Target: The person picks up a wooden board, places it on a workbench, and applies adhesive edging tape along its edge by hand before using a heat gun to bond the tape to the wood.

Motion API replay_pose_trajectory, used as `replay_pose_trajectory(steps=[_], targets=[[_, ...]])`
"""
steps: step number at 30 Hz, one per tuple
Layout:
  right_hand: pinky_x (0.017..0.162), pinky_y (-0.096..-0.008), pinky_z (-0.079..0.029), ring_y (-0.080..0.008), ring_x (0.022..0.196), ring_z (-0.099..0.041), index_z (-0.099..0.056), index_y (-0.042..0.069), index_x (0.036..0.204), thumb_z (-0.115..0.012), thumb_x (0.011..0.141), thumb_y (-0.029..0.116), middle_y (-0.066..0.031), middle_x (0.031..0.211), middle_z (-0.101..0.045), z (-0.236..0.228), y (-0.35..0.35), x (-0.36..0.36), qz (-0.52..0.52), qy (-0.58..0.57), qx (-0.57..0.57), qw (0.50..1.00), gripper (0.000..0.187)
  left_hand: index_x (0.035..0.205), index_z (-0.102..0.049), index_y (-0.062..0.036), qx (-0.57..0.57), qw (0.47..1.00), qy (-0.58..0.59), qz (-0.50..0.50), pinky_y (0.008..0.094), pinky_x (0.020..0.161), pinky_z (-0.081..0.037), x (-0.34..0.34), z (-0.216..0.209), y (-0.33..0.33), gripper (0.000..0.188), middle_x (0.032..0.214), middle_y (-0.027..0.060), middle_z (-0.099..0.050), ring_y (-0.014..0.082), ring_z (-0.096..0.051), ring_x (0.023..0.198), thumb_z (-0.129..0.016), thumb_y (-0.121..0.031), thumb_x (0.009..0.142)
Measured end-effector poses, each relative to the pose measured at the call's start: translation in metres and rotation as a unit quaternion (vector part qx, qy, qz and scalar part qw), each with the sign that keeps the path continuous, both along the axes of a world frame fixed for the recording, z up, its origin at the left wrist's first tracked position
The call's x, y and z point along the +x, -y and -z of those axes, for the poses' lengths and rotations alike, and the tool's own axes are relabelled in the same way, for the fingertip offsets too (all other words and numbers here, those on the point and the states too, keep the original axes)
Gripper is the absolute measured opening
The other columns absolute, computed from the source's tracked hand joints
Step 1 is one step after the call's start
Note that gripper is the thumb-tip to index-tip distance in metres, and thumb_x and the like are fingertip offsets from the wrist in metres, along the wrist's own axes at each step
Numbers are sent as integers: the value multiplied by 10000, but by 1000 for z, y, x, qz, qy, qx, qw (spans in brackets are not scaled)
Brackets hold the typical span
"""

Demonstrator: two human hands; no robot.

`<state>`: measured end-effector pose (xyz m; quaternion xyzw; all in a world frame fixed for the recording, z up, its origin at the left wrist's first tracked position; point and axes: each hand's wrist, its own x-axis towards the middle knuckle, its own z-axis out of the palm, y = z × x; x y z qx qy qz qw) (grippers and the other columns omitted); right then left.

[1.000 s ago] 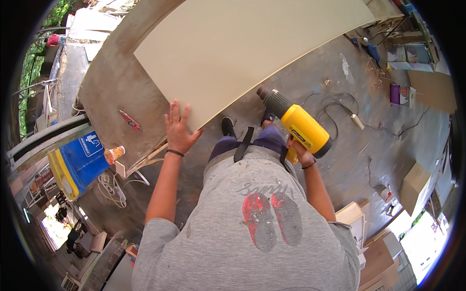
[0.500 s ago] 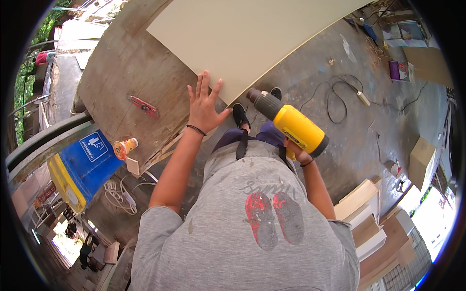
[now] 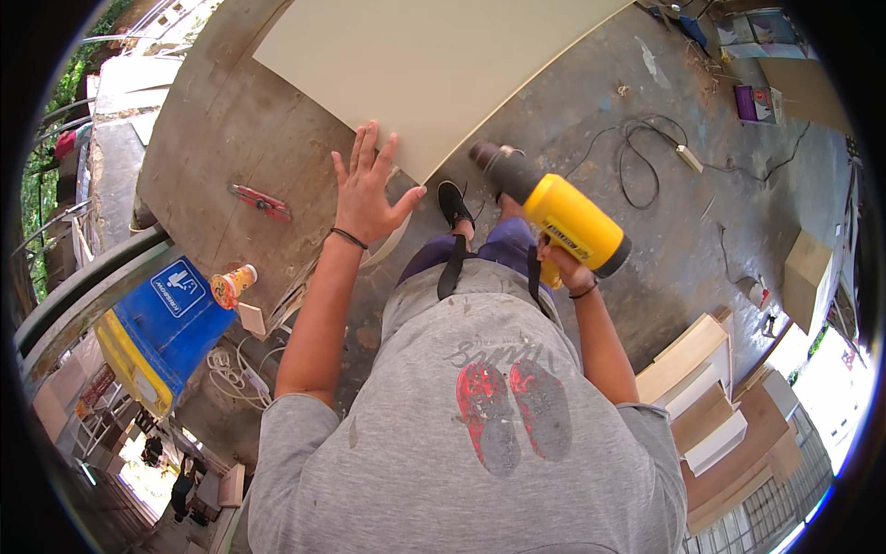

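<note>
A large cream-coloured panel [image 3: 415, 74] lies on the worn workbench [image 3: 212, 138] and juts past its right edge. My left hand [image 3: 367, 189] rests with spread fingers at the panel's near left edge, close to its corner. In my right hand [image 3: 568, 266] is a yellow and black heat gun [image 3: 572, 222], gripped by its handle. Its dark nozzle points up and left toward the panel's right edge, apart from it. A red utility knife [image 3: 262, 201] lies on the bench to the left of my left hand.
At the left stand a blue and yellow bin [image 3: 166, 314] and an orange cup [image 3: 233, 284]. A black cable [image 3: 637, 171] loops over the floor at the right. Stacked boards [image 3: 697, 388] are at the lower right. A cardboard box [image 3: 805, 277] stands at the far right.
The panel appears shifted slightly left in view, along with the bench. My left hand has moved slightly left and up, still flat. The heat gun's nozzle stays near the panel's right edge.
</note>
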<state>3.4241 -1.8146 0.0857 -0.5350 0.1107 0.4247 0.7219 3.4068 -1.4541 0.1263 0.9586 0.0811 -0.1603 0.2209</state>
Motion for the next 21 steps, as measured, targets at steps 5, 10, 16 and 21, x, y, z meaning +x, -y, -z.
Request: replay_pose_trajectory(steps=[5,10,16,21], targets=[[738,-283,-496,-161,792,-622,-612,52,1038,-707,748,19,-51,877,-643,7,11,-7,-44,1,10,999,307,1415,-348,-86,-16,999,20,-45,646,1071,-49,-7,5,-2,657,1519,135,-228,306,-176,1416,-536,-410,875],[697,-285,-478,-154,752,-596,-629,61,887,-640,753,1,-41,808,-619,1,-3,-36,-88,142,-65,984,147,1417,-345,-88,-27,996,33,-73,632,1081,-46,-17,11,-5,587,1499,126,-284,293,-216,1406,-459,-383,922],[745,-281,-490,-135,767,-598,-630,62,951,-646,782,-29,-37,820,-625,1,-2,-15,-27,-12,21,999,192,1420,-342,-93,-17,996,35,-79,636,1079,-52,-19,12,-10,579,1499,102,-293,295,-220,1404,-452,-370,923],[729,-284,-477,-164,762,-594,-590,41,1004,-679,764,32,-56,846,-616,5,-10,-28,-59,133,-45,988,256,1412,-355,-93,-12,997,44,-67,637,1078,-24,-21,11,-12,562,1501,93,-291,284,-209,1409,-450,-354,924]])
